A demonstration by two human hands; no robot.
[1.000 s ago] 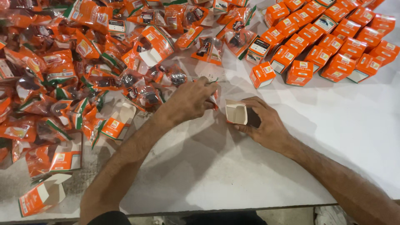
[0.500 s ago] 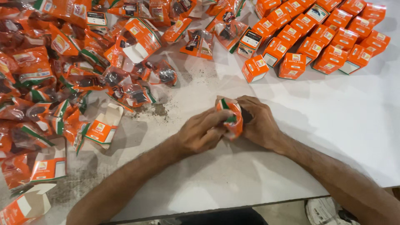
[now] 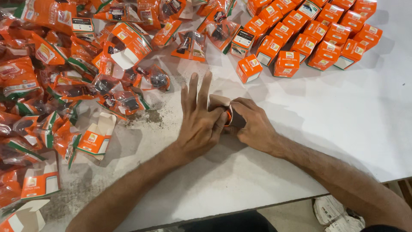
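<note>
I see my left hand [image 3: 199, 124] pressed flat against a small orange carton [image 3: 222, 108], fingers stretched toward the far side with the thumb tucked at the box; my right hand [image 3: 253, 124] is curled around the carton's other side, gripping it. The carton sits between both hands on the white table [image 3: 343, 129], mostly hidden, only a pale flap and an orange edge showing. Half a second ago the left fingers were wrapped over the box and its orange face showed; now they are spread straight and cover it. Left of the hands lies an open flat carton [image 3: 95, 137], and beyond it a heap of orange packets [image 3: 56, 77]. Rows of closed orange boxes [image 3: 309, 34] stand farther off. The table's near edge runs just below my forearms; bare white surface stretches to the right.
</note>
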